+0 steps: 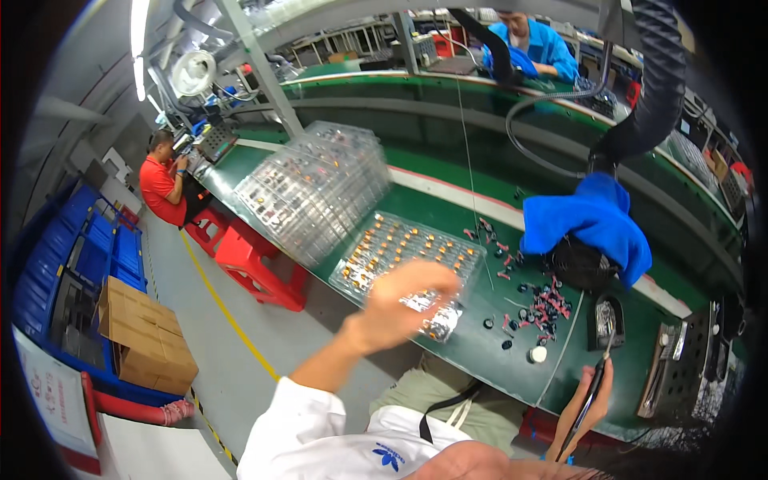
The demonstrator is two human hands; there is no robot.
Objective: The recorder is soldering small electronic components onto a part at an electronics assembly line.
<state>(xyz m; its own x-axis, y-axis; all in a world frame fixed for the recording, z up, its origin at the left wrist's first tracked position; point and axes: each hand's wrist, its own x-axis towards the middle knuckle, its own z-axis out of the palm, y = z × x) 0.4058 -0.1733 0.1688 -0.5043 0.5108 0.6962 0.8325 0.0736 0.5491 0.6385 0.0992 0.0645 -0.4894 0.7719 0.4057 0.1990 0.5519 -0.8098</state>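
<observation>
My left hand (408, 298), grip curled above the flat clear tray of small parts (404, 254) on the green counter (448, 212), could snag its rim and scatter them, I judge, while my right hand (592, 400), clamped on a dark pen-like tool (588, 404), trails its cord near the loose red-and-black bits (544, 308).

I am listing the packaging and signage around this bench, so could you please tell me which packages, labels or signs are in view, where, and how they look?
Brown cardboard boxes: stacked on the floor at left, beside blue crates.
Clear plastic blister trays: tall tilted stack on the green bench.
Flat clear tray of small orange parts: on the bench, just beyond the left hand.
White sign with red edge: lower left, by the floor.
</observation>
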